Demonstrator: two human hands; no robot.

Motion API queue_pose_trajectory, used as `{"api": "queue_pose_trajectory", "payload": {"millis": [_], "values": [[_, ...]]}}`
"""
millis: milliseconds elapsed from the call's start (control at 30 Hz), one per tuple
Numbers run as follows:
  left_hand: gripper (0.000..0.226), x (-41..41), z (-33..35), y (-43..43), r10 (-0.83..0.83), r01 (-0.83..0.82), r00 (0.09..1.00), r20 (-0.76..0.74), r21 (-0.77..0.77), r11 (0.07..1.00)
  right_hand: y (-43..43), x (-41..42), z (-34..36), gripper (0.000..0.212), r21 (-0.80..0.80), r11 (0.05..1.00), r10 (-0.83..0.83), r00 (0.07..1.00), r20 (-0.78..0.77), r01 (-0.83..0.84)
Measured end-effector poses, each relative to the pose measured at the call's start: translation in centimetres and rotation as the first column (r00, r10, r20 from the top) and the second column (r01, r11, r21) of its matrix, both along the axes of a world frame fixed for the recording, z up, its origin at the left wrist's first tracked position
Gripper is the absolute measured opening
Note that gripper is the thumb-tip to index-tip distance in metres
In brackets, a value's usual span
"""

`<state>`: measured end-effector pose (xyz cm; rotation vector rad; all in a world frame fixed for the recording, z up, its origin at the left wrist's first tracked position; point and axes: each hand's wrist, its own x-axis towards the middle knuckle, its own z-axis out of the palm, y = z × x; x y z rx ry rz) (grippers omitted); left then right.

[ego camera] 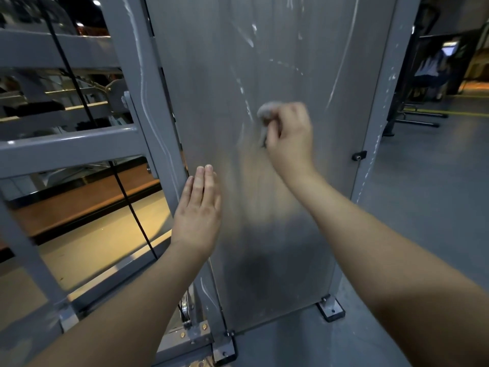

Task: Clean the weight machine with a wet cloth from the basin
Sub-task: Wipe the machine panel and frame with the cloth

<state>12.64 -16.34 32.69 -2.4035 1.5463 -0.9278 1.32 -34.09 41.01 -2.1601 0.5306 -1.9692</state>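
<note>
The weight machine's tall grey shield panel [264,62] fills the middle of the view, streaked with white smears and wet marks. My right hand [289,136] grips a bunched pale cloth [266,112] and presses it against the panel at mid height; hand and cloth are motion-blurred. My left hand [198,207] lies flat with straight fingers on the panel's left edge, beside the grey upright post [148,102]. No basin is in view.
Grey frame bars [66,147] and a black cable [127,192] stand to the left. Bolted feet [330,309] hold the panel to the grey floor. At the far right sit other gym equipment and a seated person [431,70].
</note>
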Motion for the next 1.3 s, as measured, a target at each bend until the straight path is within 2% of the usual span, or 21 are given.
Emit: {"api": "queue_pose_trajectory", "payload": {"millis": [67,133,167,233,300,367,433,500,567,600,667,733,833,867,933,1000,1067,1133,1233,1267,1300], "values": [[0.071,0.0,0.3,0.1,-0.014,0.014,1.0,0.012,-0.008,1.0,1.3,0.6,-3.8,0.031,-0.136,0.985,0.075,0.972,-0.225,-0.107],[0.073,-0.1,0.6,0.3,-0.01,0.009,0.999,0.036,0.013,1.0,1.0,-0.8,-5.0,0.026,-0.244,0.949,0.06,0.872,-0.485,-0.201],[0.076,-0.1,0.9,0.4,-0.003,0.002,0.999,0.047,0.028,1.0,0.2,-1.6,-4.3,0.026,-0.253,0.946,0.039,0.845,-0.533,-0.203],[0.075,-0.1,1.4,0.4,-0.017,0.017,0.999,0.045,0.008,1.0,-1.4,-3.1,-1.8,0.03,-0.184,0.977,0.016,0.898,-0.441,-0.108],[0.065,0.0,2.5,0.3,-0.078,0.083,0.995,0.058,-0.094,0.992,-2.6,-4.2,0.6,0.03,-0.05,0.998,-0.057,0.977,-0.208,0.048],[0.058,0.4,3.8,-0.1,-0.133,0.15,0.983,0.123,-0.141,0.978,-2.5,-3.6,1.0,0.025,0.118,0.985,-0.129,0.992,-0.011,0.129],[0.072,1.0,5.5,-0.7,-0.133,0.161,0.978,0.157,-0.176,0.971,-1.0,-1.5,-0.5,0.026,0.189,0.974,-0.137,0.988,0.066,0.123],[0.09,1.4,7.0,-1.4,-0.091,0.128,0.981,0.17,-0.216,0.968,0.8,-0.2,-3.2,0.03,0.061,0.998,-0.021,0.994,-0.105,0.027],[0.098,1.7,7.6,-2.0,-0.063,0.097,0.986,0.153,-0.223,0.97,0.6,-1.5,-4.2,0.031,-0.115,0.989,0.036,0.918,-0.395,-0.089],[0.102,1.8,7.7,-2.2,-0.058,0.09,0.987,0.15,-0.216,0.972,-0.5,-2.5,-3.3,0.03,-0.164,0.982,0.005,0.881,-0.472,-0.094],[0.105,1.9,7.5,-2.5,-0.049,0.079,0.986,0.159,-0.19,0.979,-2.4,-3.9,-0.6,0.029,-0.152,0.988,-0.083,0.906,-0.414,0.021],[0.105,2.1,7.3,-2.6,-0.053,0.086,0.984,0.17,-0.195,0.977,-3.2,-4.3,2.0,0.021,0.021,0.985,-0.165,0.966,-0.197,0.173],[0.103,2.5,7.4,-2.6,-0.061,0.094,0.985,0.161,-0.205,0.974,-2.2,-2.1,2.5,0.02,0.202,0.954,-0.233,0.971,0.047,0.22],[0.1,2.6,7.4,-2.6,-0.064,0.095,0.985,0.161,-0.191,0.977,-1.5,-1.1,1.9,0.024,0.172,0.965,-0.21,0.976,0.054,0.198],[0.092,2.6,7.3,-2.6,-0.072,0.1,0.983,0.17,-0.159,0.982,0.1,0.4,-0.2,0.033,-0.036,0.997,-0.073,0.989,-0.131,0.069],[0.088,2.5,7.2,-2.5,-0.074,0.1,0.981,0.179,-0.143,0.985,0.9,0.6,-1.4,0.035,-0.261,0.959,-0.022,0.893,-0.449,-0.108],[0.086,2.4,7.4,-2.5,-0.065,0.09,0.982,0.176,-0.135,0.987,-0.2,-0.3,0.5,0.031,-0.415,0.893,-0.127,0.786,-0.605,-0.176],[0.083,2.5,7.5,-2.5,-0.06,0.082,0.983,0.173,-0.121,0.989,-1.3,-0.8,3.5,0.027,-0.432,0.896,-0.148,0.848,-0.509,-0.103],[0.08,2.6,7.5,-2.2,-0.096,0.123,0.978,0.183,-0.143,0.982,0.1,0.6,4.4,0.028,-0.205,0.978,-0.081,0.975,-0.208,0.038],[0.079,2.6,7.5,-2.1,-0.097,0.127,0.977,0.19,-0.148,0.981,0.7,1.3,3.4,0.028,-0.19,0.98,-0.088,0.977,-0.195,0.051],[0.079,2.5,7.5,-2.1,-0.094,0.122,0.977,0.189,-0.143,0.982,1.1,1.7,2.0,0.029,-0.231,0.973,-0.074,0.96,-0.269,0.01]]}}
